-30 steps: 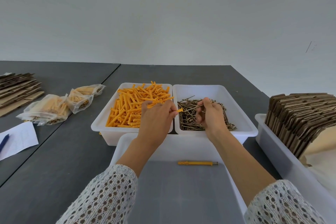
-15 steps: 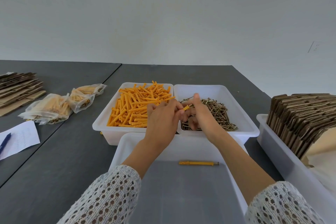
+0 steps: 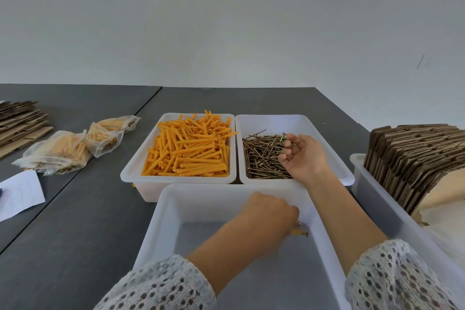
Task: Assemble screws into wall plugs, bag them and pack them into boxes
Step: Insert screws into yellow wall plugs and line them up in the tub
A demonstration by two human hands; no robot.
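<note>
A person sits at a dark table (image 3: 75, 221) with three white trays set close in front, arranged so each hand has its own supply. The far-left tray (image 3: 130, 173) is heaped with orange wall plugs (image 3: 191, 151); the tray just beside it on the right (image 3: 297, 121) holds a pile of dark screws (image 3: 261, 158). The right hand (image 3: 302, 158) hovers over the screws, palm turned up, fingers loosely curled and holding nothing, seemingly poised to pick the next screw. The left hand (image 3: 269, 211) reaches down into the nearest tray (image 3: 161, 221), knuckles up, at the spot where finished plug-and-screw pieces (image 3: 299, 232) lie on its floor; its fingertips are hidden, so whether it grips or has let go cannot be told. This near tray appears to collect assembled pieces before bagging. To the left lie clear bags (image 3: 63, 153) already filled with plugs, a sheet of paper (image 3: 17, 194) and flat cardboard (image 3: 20, 123). At right, another tray (image 3: 372, 199) holds upright folded boxes (image 3: 415, 153), kept within reach for packing.
</note>
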